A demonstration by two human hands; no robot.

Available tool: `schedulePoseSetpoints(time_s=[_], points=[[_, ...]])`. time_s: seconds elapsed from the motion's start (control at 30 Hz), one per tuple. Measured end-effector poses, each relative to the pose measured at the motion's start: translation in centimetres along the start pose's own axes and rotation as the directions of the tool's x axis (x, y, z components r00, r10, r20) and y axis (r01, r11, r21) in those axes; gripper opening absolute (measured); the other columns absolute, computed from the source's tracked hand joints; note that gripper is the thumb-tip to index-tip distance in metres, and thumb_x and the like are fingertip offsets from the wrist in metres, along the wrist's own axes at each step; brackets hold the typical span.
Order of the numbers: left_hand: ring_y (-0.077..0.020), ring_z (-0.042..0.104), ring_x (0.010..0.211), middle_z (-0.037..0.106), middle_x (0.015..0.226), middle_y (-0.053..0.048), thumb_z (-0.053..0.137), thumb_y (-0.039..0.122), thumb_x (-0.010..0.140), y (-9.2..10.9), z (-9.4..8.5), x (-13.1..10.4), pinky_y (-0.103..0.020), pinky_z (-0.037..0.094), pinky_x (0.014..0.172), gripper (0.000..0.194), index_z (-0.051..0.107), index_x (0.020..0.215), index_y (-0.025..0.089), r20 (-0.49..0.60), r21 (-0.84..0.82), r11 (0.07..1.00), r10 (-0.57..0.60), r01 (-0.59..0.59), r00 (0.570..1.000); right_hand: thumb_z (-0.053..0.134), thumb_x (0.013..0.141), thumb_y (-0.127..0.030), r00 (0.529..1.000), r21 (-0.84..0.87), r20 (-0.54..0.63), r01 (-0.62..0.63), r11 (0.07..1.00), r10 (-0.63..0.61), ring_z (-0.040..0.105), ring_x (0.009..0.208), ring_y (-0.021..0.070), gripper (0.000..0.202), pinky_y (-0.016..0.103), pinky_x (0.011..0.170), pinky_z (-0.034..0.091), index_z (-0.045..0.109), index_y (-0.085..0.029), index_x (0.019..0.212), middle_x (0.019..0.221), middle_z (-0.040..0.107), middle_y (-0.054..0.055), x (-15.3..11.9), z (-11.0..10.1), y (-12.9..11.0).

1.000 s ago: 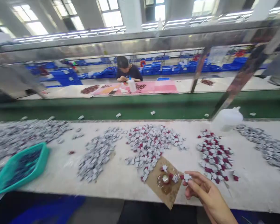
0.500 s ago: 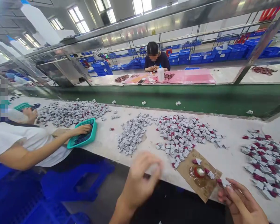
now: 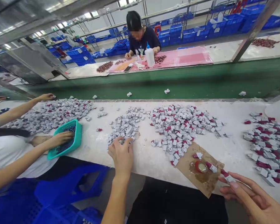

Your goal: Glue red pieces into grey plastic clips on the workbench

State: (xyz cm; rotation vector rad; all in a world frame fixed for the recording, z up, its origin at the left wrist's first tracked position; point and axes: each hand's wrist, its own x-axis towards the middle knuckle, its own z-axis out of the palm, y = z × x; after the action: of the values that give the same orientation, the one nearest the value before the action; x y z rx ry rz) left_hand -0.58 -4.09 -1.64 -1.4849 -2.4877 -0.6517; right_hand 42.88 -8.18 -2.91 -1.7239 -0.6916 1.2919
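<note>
A: State of the hands?
B: Right hand (image 3: 252,196) pinches a maroon-and-white piece (image 3: 228,176) between thumb and fingers, maroon end pointing up-left. It is just beside the right corner of the cardboard (image 3: 186,166)
A: And left?
B: Left hand (image 3: 121,155) is palm down, fingers curled, fingertips at the near edge of the grey pile (image 3: 124,123). Can't tell if it grips a piece
A: What's on the cardboard?
B: Round cap (image 3: 202,167) in a brown wet patch, plus two more maroon-and-white pieces, one on each side of the cap. Near corner of the cardboard sticks out past the table (image 3: 151,161) edge
A: Other piles?
B: Mixed pile (image 3: 177,127) between the grey pile and the right pile (image 3: 268,143), its near end touching the cardboard. Right pile also has maroon in it
A: Further out?
B: Green basket (image 3: 78,137) to the left, a co-worker's hand (image 3: 65,137) in it over dark bits. Beyond the table, a green belt (image 3: 154,82) with a few loose white pieces. Across it, a person (image 3: 142,37) at a pink mat (image 3: 189,57), white bottle (image 3: 150,56) upright in front
</note>
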Motion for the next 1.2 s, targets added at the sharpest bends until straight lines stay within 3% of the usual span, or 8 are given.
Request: schedulePoseSetpoints(time_s=[0.17,0.33,0.5,0.7,0.87,0.97,1.1,1.2], points=[[-0.0407,0.066,0.122,0.075,0.133,-0.02,0.07,0.037,0.107,0.5,-0.8,0.0,-0.061,0.054,0.111,0.021,0.084,0.108,0.021,0.049,-0.12,0.991,0.074,-0.067,0.996,0.104,0.071,-0.074,1.0,-0.01,0.006,0.017,1.0,-0.017,0.089,0.079,0.0335,0.072,0.031,0.07,0.077,0.091,-0.018,0.115,0.092,0.091,0.015,-0.9,2.7,-2.9],[-0.0222,0.066,0.07,0.073,0.085,-0.004,0.072,0.046,0.099,3.2,-0.6,-2.2,-0.037,0.059,0.075,0.023,0.078,0.102,0.024,0.221,-0.342,0.939,0.11,-0.028,0.969,0.105,0.079,-0.062,0.98,0.007,0.032,0.197,0.98,-0.197,0.086,0.078,0.0259,0.048,0.03,0.073,0.076,0.095,-0.023,0.105,0.093,0.089,0.011,-1.2,3.4,-4.3],[-0.0239,0.073,0.079,0.077,0.093,-0.005,0.073,0.051,0.093,5.5,-0.5,-3.5,-0.038,0.062,0.082,0.026,0.076,0.094,0.025,0.332,-0.407,0.907,0.033,0.111,0.943,0.101,0.089,-0.054,0.964,0.02,0.076,0.255,0.967,-0.256,0.083,0.077,0.0204,0.036,0.029,0.073,0.074,0.096,-0.027,0.111,0.093,0.086,0.006,-1.4,4.0,-4.8],[-0.0283,0.075,0.093,0.08,0.103,-0.008,0.083,0.065,0.079,5.4,-1.0,-3.0,-0.041,0.065,0.089,0.05,0.083,0.108,0.024,0.511,-0.409,0.832,-0.131,0.375,0.849,0.094,0.098,-0.041,0.939,-0.051,0.114,0.33,0.942,-0.323,0.086,0.096,0.0243,0.019,0.034,0.085,0.074,0.097,-0.03,0.113,0.108,0.088,0.008,-1.7,4.6,-4.6],[-0.0256,0.071,0.081,0.077,0.093,-0.007,0.084,0.067,0.074,4.9,-1.1,-2.9,-0.039,0.062,0.08,0.052,0.087,0.103,0.024,0.566,-0.317,0.871,-0.143,0.375,0.812,0.088,0.103,-0.035,0.909,-0.166,0.137,0.413,0.895,-0.394,0.085,0.109,0.0277,0.013,0.036,0.088,0.072,0.097,-0.032,0.112,0.115,0.088,0.008,-1.8,5.0,-4.8],[-0.0269,0.074,0.08,0.079,0.085,-0.006,0.091,0.07,0.072,5.8,-1.8,-2.9,-0.034,0.058,0.067,0.059,0.087,0.109,0.024,0.61,-0.351,0.811,-0.182,0.468,0.772,0.087,0.104,-0.034,0.905,-0.169,0.146,0.421,0.891,-0.399,0.085,0.109,0.0279,0.013,0.036,0.087,0.072,0.097,-0.034,0.112,0.115,0.088,0.007,-1.7,5.0,-5.0],[-0.026,0.08,0.081,0.084,0.084,-0.007,0.101,0.063,0.075,9.3,-2.7,-2.8,-0.031,0.064,0.071,0.055,0.085,0.11,0.023,0.671,-0.537,0.653,-0.054,0.535,0.74,0.09,0.102,-0.034,0.917,-0.041,0.139,0.382,0.923,-0.373,0.085,0.107,0.0262,0.013,0.037,0.092,0.072,0.097,-0.035,0.113,0.111,0.088,0.005,-1.5,4.9,-5.4],[-0.0239,0.081,0.078,0.086,0.087,-0.008,0.101,0.058,0.083,13.0,-2.8,-2.9,-0.033,0.069,0.078,0.048,0.085,0.109,0.022,0.73,-0.637,0.498,0.146,0.588,0.667,0.09,0.104,-0.038,0.931,0.14,0.21,0.275,0.951,-0.3,0.086,0.112,0.0262,0.014,0.037,0.097,0.073,0.096,-0.036,0.117,0.115,0.09,0.005,-1.2,5.2,-6.1]])
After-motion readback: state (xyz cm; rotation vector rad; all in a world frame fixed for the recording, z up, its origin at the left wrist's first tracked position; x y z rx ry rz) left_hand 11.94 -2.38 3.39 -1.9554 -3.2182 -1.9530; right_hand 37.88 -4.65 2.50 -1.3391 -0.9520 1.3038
